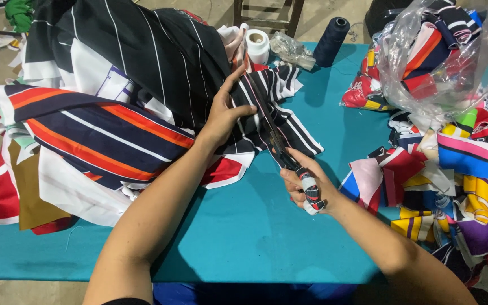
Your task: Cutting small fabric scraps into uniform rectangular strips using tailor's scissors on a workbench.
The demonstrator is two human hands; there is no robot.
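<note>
Two hands cutting striped cloth on a teal table.

Head view: the left hand (pixel 221 116) presses down flat, fingers spread, on the black-and-white striped cloth (pixel 289 121) at the middle of the table (pixel 244 237). The right hand (pixel 306 183) is closed around the cloth-wrapped handles of the scissors (pixel 269 127), whose blades lie along the cloth. A heap of coloured scraps (pixel 464 169) lies right, a dark thread cone (pixel 330 40) behind.
</note>
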